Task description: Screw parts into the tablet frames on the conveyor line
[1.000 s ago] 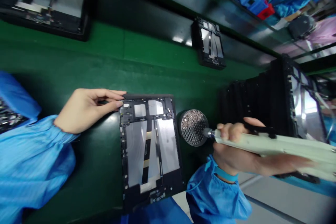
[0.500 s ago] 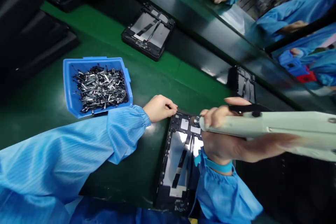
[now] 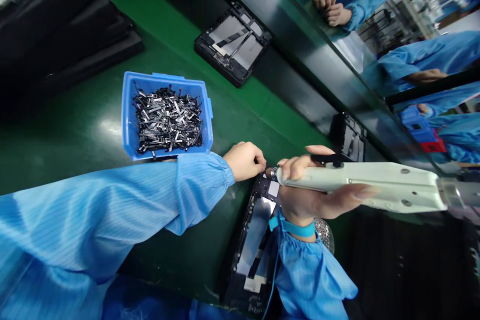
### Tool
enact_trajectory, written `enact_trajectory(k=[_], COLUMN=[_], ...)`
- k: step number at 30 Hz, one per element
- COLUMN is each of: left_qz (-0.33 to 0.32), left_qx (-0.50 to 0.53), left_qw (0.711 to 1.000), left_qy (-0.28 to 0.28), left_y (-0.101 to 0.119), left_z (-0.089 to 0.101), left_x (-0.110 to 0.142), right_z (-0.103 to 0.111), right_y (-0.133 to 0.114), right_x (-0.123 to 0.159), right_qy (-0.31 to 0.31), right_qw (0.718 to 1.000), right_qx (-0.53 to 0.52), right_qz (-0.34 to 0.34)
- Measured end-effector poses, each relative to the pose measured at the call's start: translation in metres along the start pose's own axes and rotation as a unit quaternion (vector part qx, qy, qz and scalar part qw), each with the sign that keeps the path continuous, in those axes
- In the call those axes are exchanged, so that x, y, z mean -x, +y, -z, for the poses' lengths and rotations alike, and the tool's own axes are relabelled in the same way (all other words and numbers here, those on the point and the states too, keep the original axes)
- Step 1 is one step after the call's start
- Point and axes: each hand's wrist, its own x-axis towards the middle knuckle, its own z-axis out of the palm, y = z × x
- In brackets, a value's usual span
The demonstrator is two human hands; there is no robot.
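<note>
The right hand (image 3: pixel 302 205) grips an electric screwdriver (image 3: pixel 360 182), its tip at the 12 o'clock end of the tablet frame (image 3: pixel 255 245); the left hand (image 3: pixel 243 161) clenches that frame's edge.

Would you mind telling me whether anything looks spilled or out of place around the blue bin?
One metal strip pokes out past the near rim of the blue bin; the other strips lie heaped inside it.

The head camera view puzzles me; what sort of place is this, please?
Probably an electronics assembly line: black tablet frames on a green bench, a pale electric screwdriver, and a blue plastic bin.
</note>
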Motion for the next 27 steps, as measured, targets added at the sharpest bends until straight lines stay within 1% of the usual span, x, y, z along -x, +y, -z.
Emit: enact_trajectory(k=[2, 6, 9, 12, 14, 15, 16, 18, 20, 22, 23, 25, 27], left_qz=[0.001, 0.003, 0.003, 0.010, 0.019, 0.023, 0.027, 0.035, 0.049, 0.072, 0.086, 0.106, 0.121], left_qx=[0.005, 0.012, 0.014, 0.011, 0.004, -0.004, -0.018, -0.070, -0.136, -0.186, -0.198, -0.169, -0.112], left_qw=[1.000, 1.000, 1.000, 1.000, 1.000, 1.000, 0.999, 0.995, 0.987, 0.980, 0.976, 0.979, 0.985], left_qy=[-0.002, -0.006, -0.006, -0.010, -0.011, -0.001, 0.018, 0.065, 0.076, 0.020, 0.002, 0.028, 0.058], left_y=[0.000, -0.002, -0.003, -0.003, -0.003, -0.002, -0.001, 0.004, 0.013, 0.021, 0.023, 0.024, 0.020], left_z=[0.000, -0.002, -0.003, -0.003, -0.001, 0.000, 0.000, -0.002, -0.010, -0.027, -0.038, -0.061, -0.078], left_x=[0.000, 0.001, -0.001, -0.001, 0.003, 0.009, 0.017, 0.042, 0.076, 0.111, 0.126, 0.148, 0.158], right_z=[0.000, 0.004, 0.007, 0.007, 0.006, 0.005, 0.003, 0.001, 0.002, 0.008, 0.013, 0.026, 0.043], right_y=[0.001, 0.005, 0.008, 0.011, 0.013, 0.014, 0.015, 0.015, 0.011, 0.002, -0.004, -0.018, -0.034], right_x=[0.000, 0.001, 0.003, 0.003, 0.004, 0.004, 0.005, 0.007, 0.007, 0.005, 0.002, -0.005, -0.012], right_qy=[-0.001, -0.007, -0.019, -0.030, -0.024, -0.016, -0.006, 0.011, 0.013, 0.018, 0.022, 0.038, 0.065], right_qw=[1.000, 1.000, 1.000, 1.000, 1.000, 1.000, 1.000, 1.000, 0.999, 0.997, 0.996, 0.991, 0.985], right_qx=[-0.003, 0.006, 0.005, -0.002, -0.005, -0.005, -0.008, -0.020, -0.041, -0.069, -0.085, -0.116, -0.129], right_qz=[0.001, 0.024, 0.006, 0.003, 0.006, 0.003, -0.003, -0.011, -0.011, 0.003, 0.014, 0.051, 0.093])
